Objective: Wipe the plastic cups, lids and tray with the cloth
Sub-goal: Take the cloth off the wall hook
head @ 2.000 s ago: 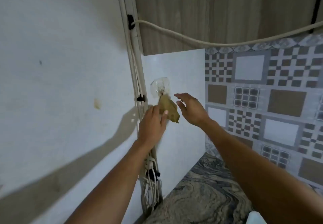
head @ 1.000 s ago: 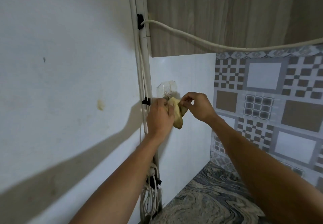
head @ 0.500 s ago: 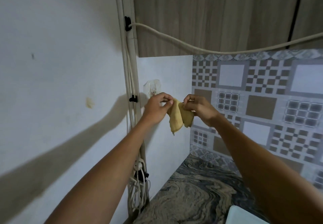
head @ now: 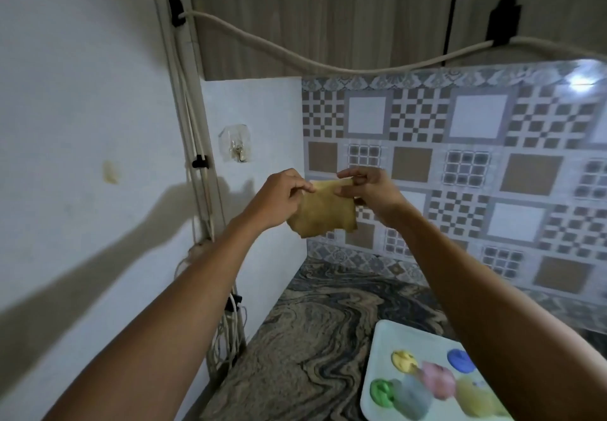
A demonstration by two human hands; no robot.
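Your left hand (head: 281,200) pinches the upper left corner of the yellow cloth (head: 323,216) between thumb and fingertips. Your right hand (head: 371,195) pinches the upper right corner in like manner, so each grip is closed on the cloth.

The cloth is held up in the air and spread between the two hands, with its lower edge hanging free. It sits in front of the line where the white wall panel (head: 262,108) meets the patterned tile backsplash (head: 476,164), well above the marbled worktop (head: 328,332).

The pale tray (head: 382,345) lies on the worktop at lower right, partly cut off by the frame edge and partly hidden behind your right forearm. On it stand small coloured plastic pieces, close together:
- yellow piece (head: 404,360)
- blue piece (head: 460,360)
- pink piece (head: 438,379)
- green piece (head: 381,392)
- grey-blue piece (head: 412,397)
- yellow-green piece (head: 473,399)

They are blurred — which are cups and which are lids cannot be told.

A clear adhesive hook (head: 235,148) is stuck to the white panel, above and to the left of your left hand and apart from it. A pale cable (head: 295,56) sags across the wooden cupboard fronts (head: 328,10), held by black clips. Thinner wires run down the corner to a bundle (head: 230,338) beside the worktop's left edge
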